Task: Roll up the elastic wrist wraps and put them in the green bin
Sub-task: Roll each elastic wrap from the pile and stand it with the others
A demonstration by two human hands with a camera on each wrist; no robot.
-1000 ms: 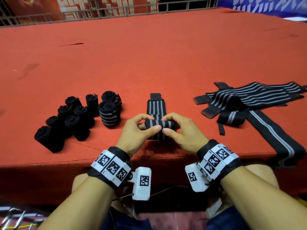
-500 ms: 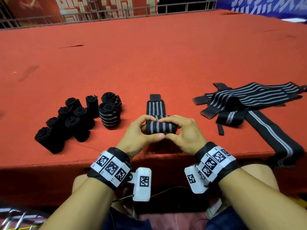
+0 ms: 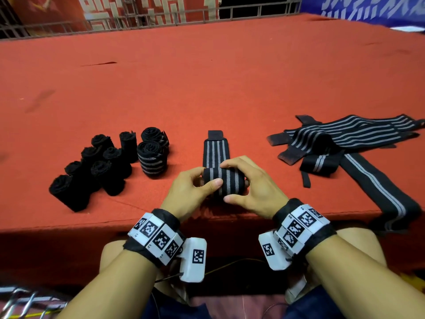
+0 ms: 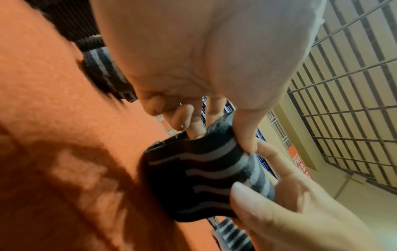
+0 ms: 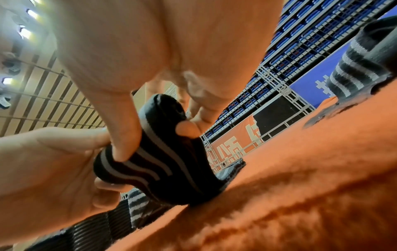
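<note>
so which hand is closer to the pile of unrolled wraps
Right. The right hand grips the half-rolled wrap on the side facing the pile of unrolled wraps; the left hand grips the roll's other end, farther away.

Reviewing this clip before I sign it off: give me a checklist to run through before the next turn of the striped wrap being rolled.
1. Both hands on the roll: ok. The left hand and right hand grip the half-rolled striped wrap from either end.
2. Flat tail left to roll: ok. The unrolled tail lies straight on the red table.
3. Roll edges aligned: cannot tell; fingers cover both ends.
4. Path clear: ok. The finished rolls stand to the left and the unrolled wraps lie to the right, both apart from the tail.
5. Green bin within reach: cannot tell; no bin shows in any view.
</note>
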